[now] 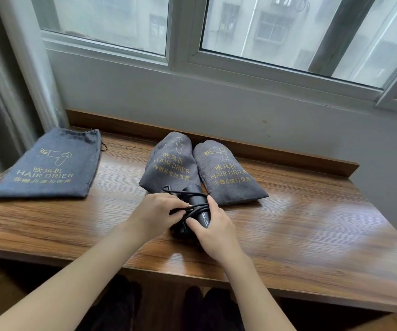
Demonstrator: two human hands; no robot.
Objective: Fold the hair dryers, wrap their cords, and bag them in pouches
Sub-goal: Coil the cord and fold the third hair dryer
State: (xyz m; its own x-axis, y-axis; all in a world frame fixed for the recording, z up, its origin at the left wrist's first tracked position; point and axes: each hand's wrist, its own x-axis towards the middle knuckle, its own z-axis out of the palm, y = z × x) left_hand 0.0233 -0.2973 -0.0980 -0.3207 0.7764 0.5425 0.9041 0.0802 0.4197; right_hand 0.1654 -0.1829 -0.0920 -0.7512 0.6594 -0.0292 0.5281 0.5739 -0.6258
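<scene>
head | step: cord wrap | left hand (155,211) pinches cord (188,207) | right hand (213,225) grips hair dryer (196,199) on bench (312,235) | advice: keep loops tight, tuck plug before flat pouch (47,167)

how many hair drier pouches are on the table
3: a flat pouch at the left, and two stuffed pouches side by side at the back, the left one and the right one, behind the hands.
</scene>
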